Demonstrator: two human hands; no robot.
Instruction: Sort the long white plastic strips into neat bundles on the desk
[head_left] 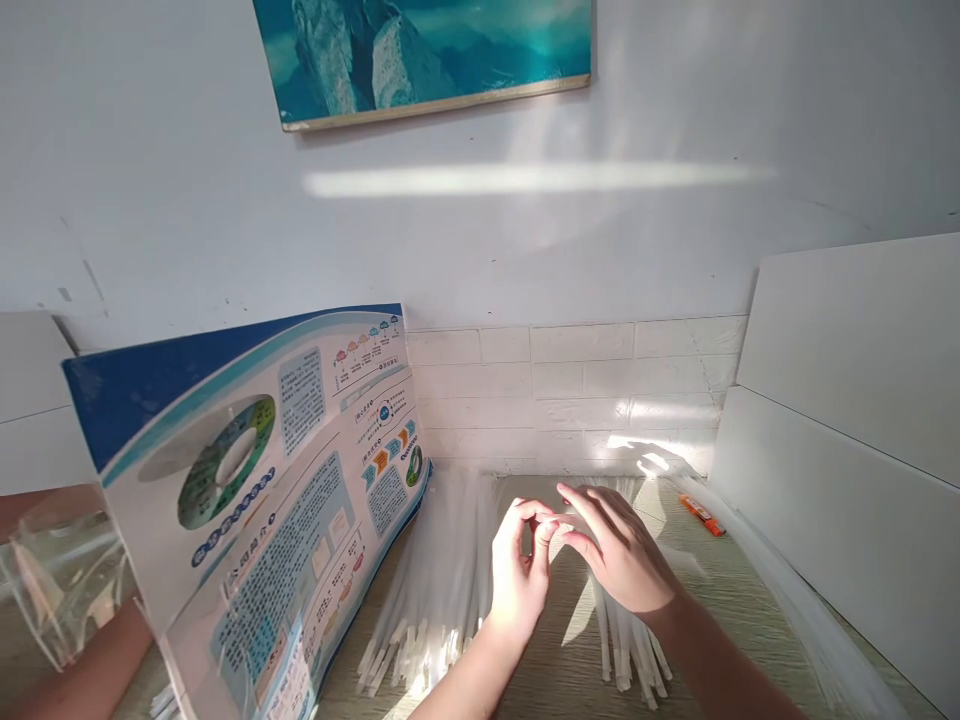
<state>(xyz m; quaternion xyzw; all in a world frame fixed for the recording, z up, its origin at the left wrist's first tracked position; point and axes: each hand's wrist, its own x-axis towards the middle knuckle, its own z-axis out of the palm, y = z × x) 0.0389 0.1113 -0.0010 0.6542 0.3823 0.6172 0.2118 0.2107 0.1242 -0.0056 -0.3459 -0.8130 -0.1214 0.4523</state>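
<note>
My left hand [519,572] is raised above the tabletop, its thumb and forefinger pinched together. Whatever is in that pinch is too small and pale to make out. Close against its fingertips is my right hand [626,550], with fingers stretched out and the thumb apart from the forefinger. Under my right hand lies a bundle of thin, translucent white tubes [626,650], partly hidden by it. To the left of my left hand, a larger bunch of similar long tubes [431,600] lies with its pale ends toward me.
A printed board [300,480] stands upright on the left, and beyond it a person's forearm [112,660] and clear plastic [67,570] show. An orange-red packet [701,514] lies at right, near more long translucent strands [795,600] beside a white panel [840,480].
</note>
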